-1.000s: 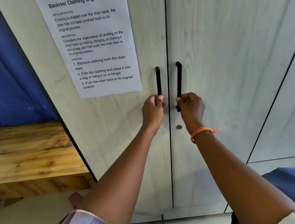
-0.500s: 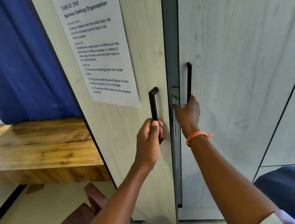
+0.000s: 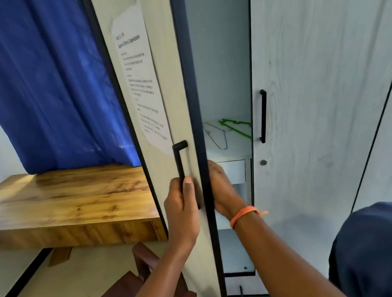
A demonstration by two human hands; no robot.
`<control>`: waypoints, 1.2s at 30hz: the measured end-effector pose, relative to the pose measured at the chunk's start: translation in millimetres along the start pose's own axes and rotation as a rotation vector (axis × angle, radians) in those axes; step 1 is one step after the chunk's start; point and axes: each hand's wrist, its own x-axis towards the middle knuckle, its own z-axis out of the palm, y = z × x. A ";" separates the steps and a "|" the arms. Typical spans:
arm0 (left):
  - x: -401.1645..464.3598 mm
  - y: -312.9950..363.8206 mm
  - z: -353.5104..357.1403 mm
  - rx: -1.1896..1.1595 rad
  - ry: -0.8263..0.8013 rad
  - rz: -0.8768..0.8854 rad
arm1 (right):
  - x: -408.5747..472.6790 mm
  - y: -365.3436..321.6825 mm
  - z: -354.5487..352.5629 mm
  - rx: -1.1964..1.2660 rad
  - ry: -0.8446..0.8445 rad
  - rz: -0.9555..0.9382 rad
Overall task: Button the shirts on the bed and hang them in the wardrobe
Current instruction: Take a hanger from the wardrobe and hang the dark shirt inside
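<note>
Pale wood-grain panels form the wardrobe (image 3: 319,80); its left door (image 3: 169,76) stands swung out toward the viewer, edge-on in the middle of the scene, while the right door (image 3: 310,107) sits nearly flush with its black handle (image 3: 263,116) untouched. The left hand (image 3: 182,208) reaches up from the near edge with the forearm slanting rightward; its fingers are curled around the lower part of the left door's black handle (image 3: 181,165), thumb laid upright along the bar. The right hand (image 3: 222,192), an orange band (image 3: 243,214) on its wrist, reaches past the door's dark edge into the gap; its fingers are hidden behind that edge, so whether they are apart or together cannot be told. Inside the opening, on a shelf farther in, lie a green hanger (image 3: 236,126) and a thin wire hanger (image 3: 217,135); a drawer front (image 3: 234,171) shows below them. A printed sheet (image 3: 141,80) is stuck on the left door. Left of the wardrobe hangs a blue curtain (image 3: 42,81) above a wooden desk (image 3: 59,205); a dark red chair (image 3: 135,295) stands near, lower left. Dark blue fabric (image 3: 385,247) fills the near right corner. No shirt is plainly identifiable.
</note>
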 end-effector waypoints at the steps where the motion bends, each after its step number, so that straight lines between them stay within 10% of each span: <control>1: -3.8 0.4 -8.8 0.013 0.022 0.003 | -5.2 4.0 10.6 0.003 -0.003 0.003; 20: -8.2 -2.6 -116.2 0.179 0.553 -0.086 | -28.2 62.4 161.5 -0.252 0.140 -0.105; 24: -22.5 13.2 -109.2 0.385 0.692 0.226 | -24.3 65.8 151.9 -0.180 0.082 -0.031; 27: -23.1 35.1 -90.6 0.342 0.468 0.491 | -28.3 54.6 128.1 -0.157 0.038 -0.071; 36: 38.3 14.4 0.9 0.124 0.192 0.071 | 28.6 36.1 41.1 -0.196 0.230 -0.087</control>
